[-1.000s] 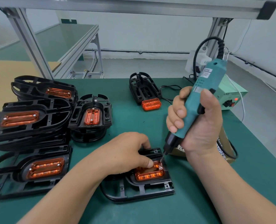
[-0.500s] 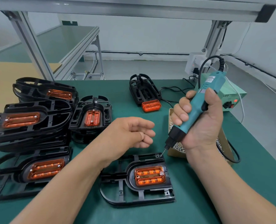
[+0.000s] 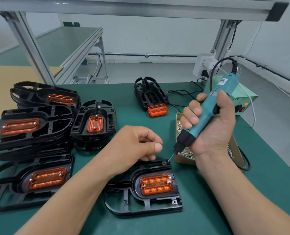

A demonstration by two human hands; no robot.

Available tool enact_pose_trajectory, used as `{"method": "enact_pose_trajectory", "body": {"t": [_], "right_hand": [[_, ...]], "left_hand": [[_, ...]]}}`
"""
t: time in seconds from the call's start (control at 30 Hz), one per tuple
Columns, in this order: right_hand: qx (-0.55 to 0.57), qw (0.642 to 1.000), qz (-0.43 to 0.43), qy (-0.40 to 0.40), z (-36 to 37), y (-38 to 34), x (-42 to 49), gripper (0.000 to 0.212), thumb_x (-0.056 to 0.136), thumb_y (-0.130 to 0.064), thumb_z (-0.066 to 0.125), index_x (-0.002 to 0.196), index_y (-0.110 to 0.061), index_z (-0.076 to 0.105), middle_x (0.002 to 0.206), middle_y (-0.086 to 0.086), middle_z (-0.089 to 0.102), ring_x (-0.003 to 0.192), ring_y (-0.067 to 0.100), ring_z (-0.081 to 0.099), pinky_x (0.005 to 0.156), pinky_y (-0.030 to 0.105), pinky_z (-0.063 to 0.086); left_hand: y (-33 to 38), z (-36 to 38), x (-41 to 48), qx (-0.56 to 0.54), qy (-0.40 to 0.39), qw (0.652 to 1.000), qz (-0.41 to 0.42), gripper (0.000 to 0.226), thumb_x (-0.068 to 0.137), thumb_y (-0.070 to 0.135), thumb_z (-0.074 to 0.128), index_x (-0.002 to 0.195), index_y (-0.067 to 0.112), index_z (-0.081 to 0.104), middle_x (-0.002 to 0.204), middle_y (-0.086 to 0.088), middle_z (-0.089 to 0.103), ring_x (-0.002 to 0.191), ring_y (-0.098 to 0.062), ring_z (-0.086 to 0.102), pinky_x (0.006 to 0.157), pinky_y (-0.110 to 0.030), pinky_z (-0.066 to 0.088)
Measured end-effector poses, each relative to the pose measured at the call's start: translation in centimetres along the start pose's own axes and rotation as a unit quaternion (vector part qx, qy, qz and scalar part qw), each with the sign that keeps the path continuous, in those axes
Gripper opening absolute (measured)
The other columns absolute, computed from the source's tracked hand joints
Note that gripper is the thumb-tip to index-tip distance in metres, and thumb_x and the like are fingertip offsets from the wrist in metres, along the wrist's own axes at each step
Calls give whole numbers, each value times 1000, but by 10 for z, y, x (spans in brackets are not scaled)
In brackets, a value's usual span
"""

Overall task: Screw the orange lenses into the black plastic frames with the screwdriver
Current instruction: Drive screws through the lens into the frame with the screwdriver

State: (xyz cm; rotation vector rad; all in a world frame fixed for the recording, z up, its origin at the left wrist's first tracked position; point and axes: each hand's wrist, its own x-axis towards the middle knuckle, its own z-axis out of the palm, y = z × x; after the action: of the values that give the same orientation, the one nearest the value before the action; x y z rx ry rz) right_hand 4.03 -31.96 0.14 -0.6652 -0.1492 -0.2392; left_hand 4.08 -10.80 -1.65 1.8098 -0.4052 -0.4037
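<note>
While the right hand [image 3: 213, 133] clamps the screwdriver [image 3: 206, 116], the left hand [image 3: 134, 145] curls loosely, seemingly empty; stand a screw [image 3: 187, 153] upright in the free hole of the lens [image 3: 156, 184].

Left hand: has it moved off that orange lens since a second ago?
Yes. The left hand lifted off the orange lens and hangs clear, beyond the black frame's far edge.
</note>
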Motion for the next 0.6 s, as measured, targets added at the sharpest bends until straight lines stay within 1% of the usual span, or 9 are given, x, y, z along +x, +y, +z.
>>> {"method": "enact_pose_trajectory", "body": {"t": [0.1, 0.17, 0.27, 0.33, 0.4, 0.43, 0.5, 0.6], "right_hand": [[0, 1000, -6, 9, 1, -1, 0, 37, 103, -48, 47, 91, -15, 58, 67, -1, 44, 50, 12, 42, 46, 25, 38], [2, 1000, -9, 19, 1, -1, 0, 37, 102, -48, 47, 91, -15, 57, 67, -1, 43, 50, 13, 41, 46, 26, 38], [9, 999, -14, 35, 2, -3, 1, 37, 103, -48, 47, 91, -15, 57, 68, -1, 43, 50, 12, 41, 46, 25, 38], [16, 999, -17, 48, 3, -5, 1, 37, 102, -49, 47, 91, -15, 57, 69, -1, 42, 51, 12, 41, 46, 25, 38], [21, 997, -23, 64, 4, -6, 1, 38, 103, -49, 48, 90, -15, 57, 69, -1, 41, 52, 12, 40, 47, 26, 38], [22, 997, -26, 73, 4, -6, 1, 38, 103, -50, 49, 90, -15, 57, 70, -1, 41, 53, 12, 40, 47, 26, 39], [29, 995, -33, 94, 6, -6, 1, 38, 102, -51, 52, 90, -15, 56, 71, -1, 42, 54, 12, 40, 49, 25, 39], [45, 991, -45, 122, 8, -7, 3, 39, 101, -54, 56, 90, -16, 55, 72, -1, 44, 57, 12, 42, 52, 25, 41]], "left_hand": [[1, 1, -1, -48, -15, 999, -3, 10, 96, 8, 76, 98, 17, 80, 92, -9, 81, 87, -24, 80, 74, -27, 63], [2, 1, -1, -68, -23, 997, -7, 8, 97, 5, 74, 102, 11, 78, 94, -11, 81, 88, -26, 81, 73, -26, 64], [3, 3, -2, -54, -20, 998, -2, 6, 98, 5, 72, 96, 8, 76, 88, -11, 80, 79, -23, 79, 64, -25, 61], [3, 3, -2, 1, -13, 1000, 13, 8, 100, 11, 70, 93, 13, 75, 86, -6, 79, 71, -16, 74, 56, -23, 54], [2, 3, -2, 41, -10, 999, 29, 10, 100, 15, 70, 92, 16, 74, 85, -2, 78, 67, -10, 68, 53, -21, 48], [2, 3, -1, 37, -9, 999, 32, 10, 100, 14, 70, 91, 16, 75, 85, -2, 78, 67, -10, 67, 54, -21, 49], [1, 2, -1, -8, -10, 1000, 23, 9, 98, 9, 72, 91, 13, 77, 86, -6, 78, 70, -12, 70, 60, -22, 55], [0, 2, -1, -76, -26, 997, -1, 9, 94, 4, 77, 92, 12, 80, 90, -14, 80, 79, -22, 78, 70, -27, 62]]}}
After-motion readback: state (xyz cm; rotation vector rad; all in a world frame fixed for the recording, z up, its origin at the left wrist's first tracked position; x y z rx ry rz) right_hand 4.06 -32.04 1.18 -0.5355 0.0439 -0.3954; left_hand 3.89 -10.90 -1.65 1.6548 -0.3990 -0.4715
